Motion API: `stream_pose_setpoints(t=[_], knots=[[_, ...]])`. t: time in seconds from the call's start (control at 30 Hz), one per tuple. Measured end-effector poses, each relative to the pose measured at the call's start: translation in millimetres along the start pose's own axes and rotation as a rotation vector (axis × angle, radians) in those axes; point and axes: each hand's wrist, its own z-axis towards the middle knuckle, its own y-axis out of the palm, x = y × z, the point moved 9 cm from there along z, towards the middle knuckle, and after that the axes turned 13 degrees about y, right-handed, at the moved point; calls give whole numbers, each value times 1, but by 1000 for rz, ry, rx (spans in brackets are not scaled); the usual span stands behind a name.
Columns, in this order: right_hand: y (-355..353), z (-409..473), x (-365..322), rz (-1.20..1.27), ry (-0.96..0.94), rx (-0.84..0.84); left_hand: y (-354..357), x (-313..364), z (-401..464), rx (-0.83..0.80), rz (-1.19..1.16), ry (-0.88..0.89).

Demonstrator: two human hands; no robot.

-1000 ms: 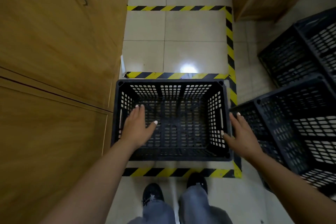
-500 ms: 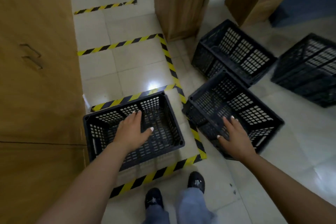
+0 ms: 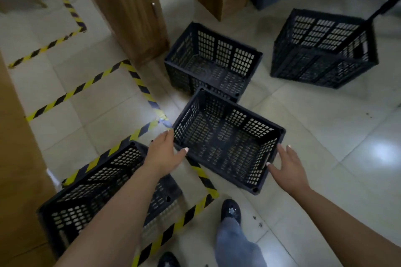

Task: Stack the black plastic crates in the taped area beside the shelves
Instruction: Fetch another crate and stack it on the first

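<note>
So one crate [image 3: 104, 188] is already sitting inside the taped area [image 3: 204, 178] on the floor, tucked right up against the wooden cabinet [image 3: 19, 158] on our left, which looks like the base of the stack. Now we're going for the nearest loose crate [image 3: 227, 143], which sits just outside the tape with one corner over the striped line.

Our left hand [image 3: 163, 156] is at the crate's near-left corner, fingers spread, thumb hooked over the rim, so it's touching but not really clamped yet. Our right hand [image 3: 286, 165] is open and flat just beside the right end wall, thumb near the handle slot, not gripping anything as far as we can tell. Makes sense to come in from both short ends, since that's where the handle cutouts are and the crate is too wide for one hand.

Two more crates wait further out on the floor: one [image 3: 212, 60] just beside a cabinet [image 3: 130, 11] and touching our crate's far corner, another [image 3: 325, 47] well apart to the right. Lifting straight up first should keep it from snagging its neighbour.
</note>
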Motion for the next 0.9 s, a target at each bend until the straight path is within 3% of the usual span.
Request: stream_pose_setpoints(t=[0.37, 0.7, 0.9], knots=[[7, 88, 78, 100, 313, -51, 36, 44, 138, -61, 55, 15], [144, 153, 110, 295, 442, -135, 121, -45, 237, -82, 275, 33], [207, 195, 132, 412, 522, -103, 174, -122, 274, -82, 348, -126]])
